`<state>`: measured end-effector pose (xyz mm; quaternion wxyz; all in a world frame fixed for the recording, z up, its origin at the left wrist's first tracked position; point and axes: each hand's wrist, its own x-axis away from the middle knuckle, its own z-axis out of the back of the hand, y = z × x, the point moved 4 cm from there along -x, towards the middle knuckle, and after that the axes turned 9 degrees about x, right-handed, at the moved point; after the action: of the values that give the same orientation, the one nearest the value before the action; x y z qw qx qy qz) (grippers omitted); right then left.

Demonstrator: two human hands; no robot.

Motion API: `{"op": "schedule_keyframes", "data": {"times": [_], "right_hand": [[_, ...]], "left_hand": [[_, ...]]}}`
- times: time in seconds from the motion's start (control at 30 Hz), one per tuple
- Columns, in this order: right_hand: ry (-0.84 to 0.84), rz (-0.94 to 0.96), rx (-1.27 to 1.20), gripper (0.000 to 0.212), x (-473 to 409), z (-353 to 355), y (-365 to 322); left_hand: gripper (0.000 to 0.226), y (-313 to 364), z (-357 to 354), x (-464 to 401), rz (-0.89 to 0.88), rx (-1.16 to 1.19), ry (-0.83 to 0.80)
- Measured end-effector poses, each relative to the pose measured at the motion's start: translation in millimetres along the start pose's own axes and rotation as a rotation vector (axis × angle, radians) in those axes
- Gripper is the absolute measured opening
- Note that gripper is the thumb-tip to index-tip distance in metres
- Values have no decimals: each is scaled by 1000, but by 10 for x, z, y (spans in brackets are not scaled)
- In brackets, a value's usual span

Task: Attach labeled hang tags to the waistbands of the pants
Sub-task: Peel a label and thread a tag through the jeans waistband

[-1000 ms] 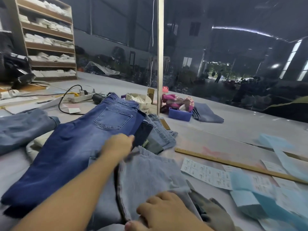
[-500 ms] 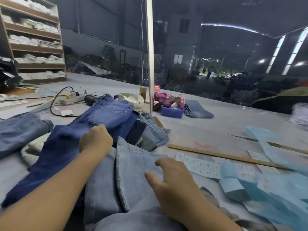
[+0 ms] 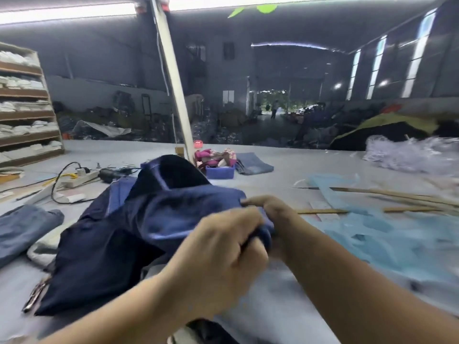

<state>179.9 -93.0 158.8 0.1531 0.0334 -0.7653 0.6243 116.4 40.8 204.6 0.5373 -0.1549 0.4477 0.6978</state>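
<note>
gripping dark blue jeans point(image 3: 129, 232), left hand point(image 3: 223, 254) and right hand point(image 3: 270, 212)

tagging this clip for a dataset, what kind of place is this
Probably a garment factory or warehouse floor: dark blue jeans held over a big worktable, wooden shelves of folded white cloth, and a long dim hall heaped with bundles behind.

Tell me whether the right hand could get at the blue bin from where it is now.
Probably not without letting go first. The right hand grips the dark jeans together with the left hand, and the blue bin sits farther back on the table, beyond the raised fabric. Once freed, nothing else blocks it.
</note>
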Motion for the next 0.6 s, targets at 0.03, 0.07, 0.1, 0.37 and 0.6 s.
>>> {"op": "schedule_keyframes", "data": {"times": [0.03,0.07,0.1,0.37,0.6], "right_hand": [[97,46,80,27,136,143,-17],[190,132,129,20,279,305,-43],[290,224,156,12,446,468,-90],[611,740,318,25,2216,1453,-408],[753,927,362,21,3170,1765,-442]], "left_hand": [[23,197,-112,9,-71,-20,-55],[20,371,-227,32,-135,-32,-119],[15,521,-333,65,-199,-64,-184],[62,533,-548,154,-224,-399,-177],[139,-167,-749,-95,406,-382,-294]]}}
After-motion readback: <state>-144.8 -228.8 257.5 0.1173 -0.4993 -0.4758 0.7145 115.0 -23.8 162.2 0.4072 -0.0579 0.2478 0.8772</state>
